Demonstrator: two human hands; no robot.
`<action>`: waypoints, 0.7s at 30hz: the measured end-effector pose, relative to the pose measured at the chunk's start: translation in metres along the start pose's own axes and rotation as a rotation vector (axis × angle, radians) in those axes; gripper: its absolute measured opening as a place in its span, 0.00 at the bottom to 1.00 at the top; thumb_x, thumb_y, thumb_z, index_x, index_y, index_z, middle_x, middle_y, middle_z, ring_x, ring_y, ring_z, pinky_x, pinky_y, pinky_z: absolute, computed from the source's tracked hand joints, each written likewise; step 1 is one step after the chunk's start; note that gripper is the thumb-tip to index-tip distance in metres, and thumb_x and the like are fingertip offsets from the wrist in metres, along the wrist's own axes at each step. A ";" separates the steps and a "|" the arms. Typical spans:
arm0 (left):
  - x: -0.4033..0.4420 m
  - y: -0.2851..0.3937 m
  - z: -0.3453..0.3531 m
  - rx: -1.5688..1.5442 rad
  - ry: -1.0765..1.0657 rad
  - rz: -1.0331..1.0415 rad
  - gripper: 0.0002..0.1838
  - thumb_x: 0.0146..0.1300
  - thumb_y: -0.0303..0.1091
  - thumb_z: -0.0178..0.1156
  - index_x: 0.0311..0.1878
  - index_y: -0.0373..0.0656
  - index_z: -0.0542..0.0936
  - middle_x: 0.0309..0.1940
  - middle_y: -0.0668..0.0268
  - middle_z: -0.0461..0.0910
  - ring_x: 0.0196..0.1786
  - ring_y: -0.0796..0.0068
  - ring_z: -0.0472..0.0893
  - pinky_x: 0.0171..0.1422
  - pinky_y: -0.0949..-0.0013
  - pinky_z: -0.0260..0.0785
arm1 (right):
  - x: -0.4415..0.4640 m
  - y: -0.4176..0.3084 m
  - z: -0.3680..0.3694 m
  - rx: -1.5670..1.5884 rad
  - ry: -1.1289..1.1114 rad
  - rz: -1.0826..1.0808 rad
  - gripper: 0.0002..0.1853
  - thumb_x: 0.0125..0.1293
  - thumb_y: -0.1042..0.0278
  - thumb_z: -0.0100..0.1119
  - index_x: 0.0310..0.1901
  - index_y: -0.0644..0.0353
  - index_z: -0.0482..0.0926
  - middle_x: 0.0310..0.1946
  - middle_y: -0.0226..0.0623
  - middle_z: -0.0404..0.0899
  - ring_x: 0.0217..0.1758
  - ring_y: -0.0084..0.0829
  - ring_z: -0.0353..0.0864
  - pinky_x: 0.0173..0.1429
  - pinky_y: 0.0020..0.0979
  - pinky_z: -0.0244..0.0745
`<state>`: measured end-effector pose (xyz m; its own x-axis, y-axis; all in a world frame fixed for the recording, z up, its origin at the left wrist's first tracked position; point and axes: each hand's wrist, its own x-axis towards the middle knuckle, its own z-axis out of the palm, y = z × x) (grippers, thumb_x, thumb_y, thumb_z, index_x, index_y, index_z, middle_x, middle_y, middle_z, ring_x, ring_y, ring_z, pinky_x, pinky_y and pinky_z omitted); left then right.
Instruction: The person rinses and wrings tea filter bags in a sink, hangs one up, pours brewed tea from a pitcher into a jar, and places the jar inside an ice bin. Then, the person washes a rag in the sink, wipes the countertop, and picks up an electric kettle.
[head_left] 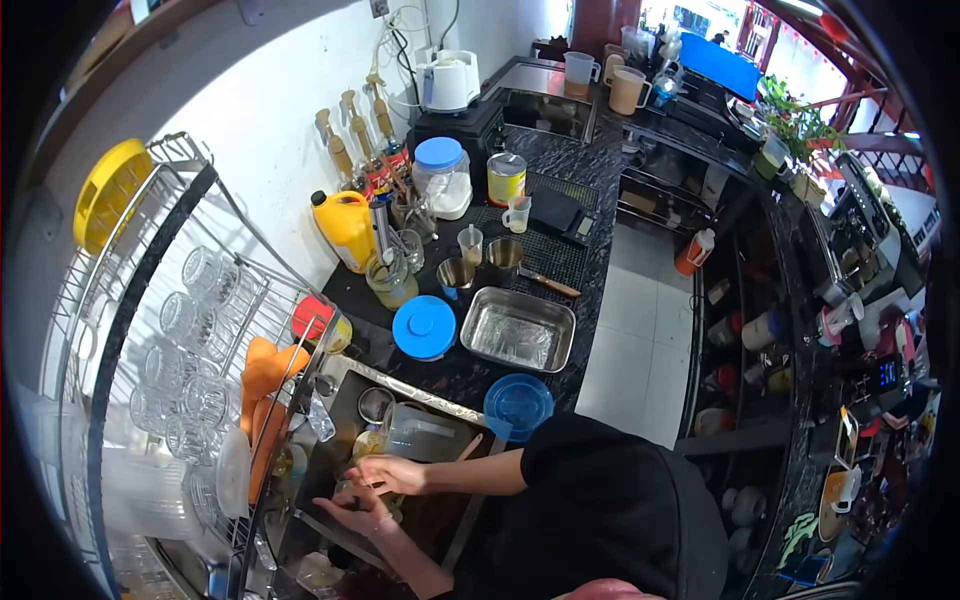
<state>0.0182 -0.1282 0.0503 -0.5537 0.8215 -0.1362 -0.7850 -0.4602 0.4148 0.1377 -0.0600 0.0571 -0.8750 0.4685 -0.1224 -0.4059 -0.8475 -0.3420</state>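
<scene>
Both of my hands are over the sink (345, 425), close together. My left hand (352, 515) is palm up with its fingers stretched out, and nothing shows in it. Just above it, my right hand (392, 474) reaches in with fingers apart and slightly bent; I see no object held in it. Beyond the hands, a clear plastic pitcher (418, 430) lies in the sink. Beside it sits a small round metal cup or strainer (375, 403). A wooden-coloured handle (470, 447) leans near my right forearm. What lies under the hands is partly hidden.
A wire rack (150, 215) with glass mugs (185, 315) rises on the left. Along the black counter stand a steel tray (520, 330), a blue lid (425, 327), a blue container (519, 405), a yellow jug (345, 230) and a knife (550, 283).
</scene>
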 end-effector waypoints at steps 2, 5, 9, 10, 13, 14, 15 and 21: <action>-0.003 -0.021 0.007 0.018 0.119 0.026 0.17 0.62 0.54 0.50 0.27 0.51 0.71 0.22 0.72 0.72 0.21 0.85 0.68 0.27 0.81 0.61 | 0.004 0.000 0.024 -0.416 -0.065 -0.226 0.16 0.62 0.56 0.49 0.43 0.60 0.73 0.36 0.35 0.76 0.37 0.29 0.74 0.39 0.23 0.68; -0.012 -0.033 0.022 0.192 0.324 0.063 0.18 0.63 0.54 0.47 0.28 0.51 0.71 0.27 0.71 0.75 0.28 0.82 0.72 0.36 0.80 0.65 | -0.006 -0.003 0.044 -0.940 -0.070 -0.461 0.14 0.60 0.58 0.50 0.40 0.58 0.75 0.32 0.35 0.77 0.33 0.31 0.76 0.37 0.26 0.69; -0.014 -0.033 0.011 0.267 0.222 0.028 0.17 0.64 0.53 0.47 0.29 0.50 0.72 0.28 0.70 0.75 0.28 0.82 0.73 0.36 0.80 0.66 | -0.024 -0.003 0.060 -1.254 0.074 -0.483 0.10 0.58 0.61 0.50 0.35 0.57 0.76 0.25 0.35 0.77 0.29 0.34 0.76 0.34 0.30 0.69; -0.015 -0.034 0.010 0.280 0.211 0.029 0.17 0.64 0.52 0.47 0.29 0.50 0.72 0.28 0.70 0.75 0.28 0.82 0.73 0.36 0.80 0.66 | -0.027 -0.002 0.065 -1.249 0.156 -0.518 0.09 0.58 0.62 0.50 0.34 0.58 0.76 0.24 0.36 0.77 0.27 0.36 0.75 0.33 0.31 0.68; -0.020 -0.040 0.010 0.308 0.184 0.029 0.17 0.64 0.51 0.46 0.30 0.49 0.72 0.28 0.69 0.75 0.29 0.81 0.73 0.36 0.80 0.66 | -0.039 0.000 0.077 -1.227 0.414 -0.617 0.08 0.58 0.64 0.49 0.29 0.59 0.75 0.20 0.37 0.75 0.24 0.40 0.74 0.30 0.33 0.67; -0.021 -0.041 0.010 0.317 0.179 0.029 0.17 0.64 0.51 0.46 0.30 0.49 0.72 0.29 0.69 0.75 0.29 0.81 0.73 0.36 0.80 0.66 | -0.043 0.000 0.076 -1.225 0.410 -0.613 0.08 0.58 0.64 0.49 0.29 0.59 0.75 0.20 0.37 0.75 0.24 0.40 0.74 0.30 0.33 0.67; -0.024 -0.044 0.009 0.322 0.174 0.032 0.17 0.64 0.51 0.46 0.30 0.49 0.72 0.29 0.69 0.75 0.29 0.81 0.74 0.37 0.80 0.66 | -0.044 -0.001 0.069 -1.231 0.365 -0.621 0.08 0.59 0.65 0.48 0.30 0.59 0.74 0.21 0.37 0.75 0.24 0.39 0.74 0.30 0.33 0.67; -0.040 -0.058 0.007 0.352 0.175 0.051 0.16 0.64 0.49 0.45 0.32 0.47 0.73 0.30 0.68 0.76 0.30 0.80 0.74 0.37 0.79 0.66 | -0.056 -0.002 0.046 -1.197 0.191 -0.654 0.09 0.63 0.67 0.43 0.32 0.60 0.73 0.24 0.36 0.75 0.24 0.37 0.72 0.32 0.32 0.66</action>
<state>0.0879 -0.1318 0.0379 -0.6524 0.7169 -0.2458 -0.6287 -0.3307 0.7038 0.1751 -0.0964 0.1075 -0.5254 0.8043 0.2776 -0.1676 0.2220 -0.9605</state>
